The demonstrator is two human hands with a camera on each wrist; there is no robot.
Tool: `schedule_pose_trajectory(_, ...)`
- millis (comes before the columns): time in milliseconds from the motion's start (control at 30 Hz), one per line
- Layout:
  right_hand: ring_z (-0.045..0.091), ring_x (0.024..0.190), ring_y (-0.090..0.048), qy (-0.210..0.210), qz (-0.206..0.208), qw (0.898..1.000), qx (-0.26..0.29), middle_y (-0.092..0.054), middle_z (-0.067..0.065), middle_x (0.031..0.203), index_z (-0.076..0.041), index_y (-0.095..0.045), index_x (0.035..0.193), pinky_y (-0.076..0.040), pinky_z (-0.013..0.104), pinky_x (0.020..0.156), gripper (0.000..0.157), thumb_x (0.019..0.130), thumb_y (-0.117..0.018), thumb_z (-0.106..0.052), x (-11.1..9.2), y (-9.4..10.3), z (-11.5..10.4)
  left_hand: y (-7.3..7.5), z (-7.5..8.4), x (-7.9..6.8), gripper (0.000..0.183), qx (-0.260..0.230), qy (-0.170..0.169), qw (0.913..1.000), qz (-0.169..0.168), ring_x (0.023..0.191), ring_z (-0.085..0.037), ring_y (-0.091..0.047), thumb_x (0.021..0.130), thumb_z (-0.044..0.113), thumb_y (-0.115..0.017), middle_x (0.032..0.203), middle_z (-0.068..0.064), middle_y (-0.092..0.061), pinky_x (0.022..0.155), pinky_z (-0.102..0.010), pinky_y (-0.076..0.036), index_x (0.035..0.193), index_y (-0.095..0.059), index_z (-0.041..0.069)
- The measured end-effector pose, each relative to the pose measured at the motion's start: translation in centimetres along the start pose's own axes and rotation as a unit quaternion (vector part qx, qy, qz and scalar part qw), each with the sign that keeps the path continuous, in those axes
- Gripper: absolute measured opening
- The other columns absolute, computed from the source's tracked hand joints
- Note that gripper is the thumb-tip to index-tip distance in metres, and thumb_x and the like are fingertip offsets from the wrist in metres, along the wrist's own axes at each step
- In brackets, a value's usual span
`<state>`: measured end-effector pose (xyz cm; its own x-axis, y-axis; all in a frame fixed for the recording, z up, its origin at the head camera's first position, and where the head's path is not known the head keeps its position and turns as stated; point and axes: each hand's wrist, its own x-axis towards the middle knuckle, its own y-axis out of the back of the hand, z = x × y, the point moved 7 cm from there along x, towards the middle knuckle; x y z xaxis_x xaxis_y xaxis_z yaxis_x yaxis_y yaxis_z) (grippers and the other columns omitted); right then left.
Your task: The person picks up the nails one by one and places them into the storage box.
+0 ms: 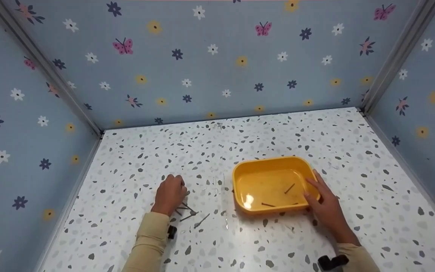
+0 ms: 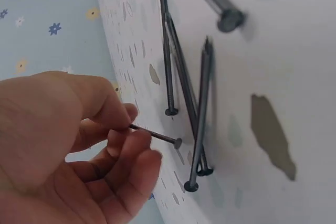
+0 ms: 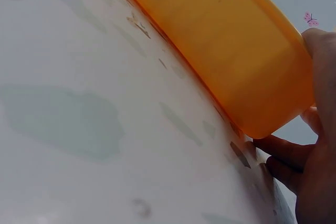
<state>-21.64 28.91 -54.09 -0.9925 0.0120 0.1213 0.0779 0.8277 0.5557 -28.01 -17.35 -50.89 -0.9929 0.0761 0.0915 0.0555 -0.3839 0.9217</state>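
My left hand (image 1: 170, 194) is low over the speckled tabletop, left of the container. In the left wrist view its thumb and fingertips pinch a thin dark nail (image 2: 164, 137) near one end, head pointing away from the fingers. Several loose nails (image 2: 184, 77) lie beside that hand, some crossing each other. My right hand (image 1: 329, 211) grips the right end of a yellow plastic container (image 1: 238, 189), thumb and fingers at its rim and wall. Inside the container lie a few nails (image 1: 289, 188). In the right wrist view, fingertips (image 3: 283, 150) reach the container's lower corner.
The white terrazzo-patterned tabletop (image 1: 187, 151) is bounded by blue flowered panels (image 1: 217, 71) at the back and both sides. Grey metal strips (image 1: 395, 56) run along the panel corners. One nail (image 1: 202, 220) lies between the left hand and the container.
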Motion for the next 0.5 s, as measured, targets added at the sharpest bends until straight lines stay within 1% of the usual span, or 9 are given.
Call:
schedule_pose_trajectory(67, 0.028, 0.151, -0.015, -0.005, -0.001, 1.0, -0.003, -0.014, -0.005, 0.166, -0.016, -0.046, 0.15, -0.022, 0.053, 0.116, 0.053, 0.103, -0.056, -0.037, 0.0, -0.04, 0.04, 0.15, 0.07, 0.11, 0.007, -0.014, -0.002, 0.9999, 0.01, 0.075, -0.025, -0.058, 0.088, 0.003, -0.067, 0.085, -0.011, -0.057, 0.068, -0.041, -0.051, 0.093, -0.069, -0.001)
schedule_pose_trajectory(133, 0.028, 0.151, -0.016, -0.008, -0.001, 1.0, -0.006, -0.014, -0.005, 0.166, -0.017, -0.046, 0.15, -0.022, 0.053, 0.116, 0.053, 0.103, -0.056, -0.037, 0.01, -0.08, 0.08, 0.27, 0.13, 0.2, 0.008, -0.021, -0.001, 0.9997, 0.016, 0.076, -0.025, -0.058, 0.089, 0.002, -0.064, 0.085, -0.011, -0.057, 0.069, -0.04, -0.052, 0.094, -0.069, -0.002)
schedule_pose_trajectory(367, 0.03, 0.151, -0.016, -0.018, -0.003, 1.0, -0.007, -0.015, -0.001, 0.166, -0.016, -0.045, 0.151, -0.022, 0.054, 0.116, 0.053, 0.103, -0.056, -0.036, -0.01, -0.14, 0.01, 0.43, 0.45, 0.37, 0.011, -0.032, 0.009, 0.9993, 0.014, 0.077, -0.023, -0.058, 0.093, 0.005, -0.061, 0.086, -0.008, -0.059, 0.072, -0.04, -0.052, 0.097, -0.07, 0.0)
schedule_pose_trajectory(500, 0.034, 0.149, -0.021, -0.025, -0.01, 1.0, -0.012, -0.02, 0.009, 0.165, -0.016, -0.043, 0.152, -0.025, 0.054, 0.115, 0.056, 0.103, -0.055, -0.041, -0.04, -0.14, 0.05, 0.74, 0.68, 0.46, 0.01, -0.037, 0.012, 0.999, 0.019, 0.075, -0.02, -0.057, 0.095, 0.009, -0.062, 0.084, -0.006, -0.06, 0.069, -0.039, -0.051, 0.095, -0.07, 0.003)
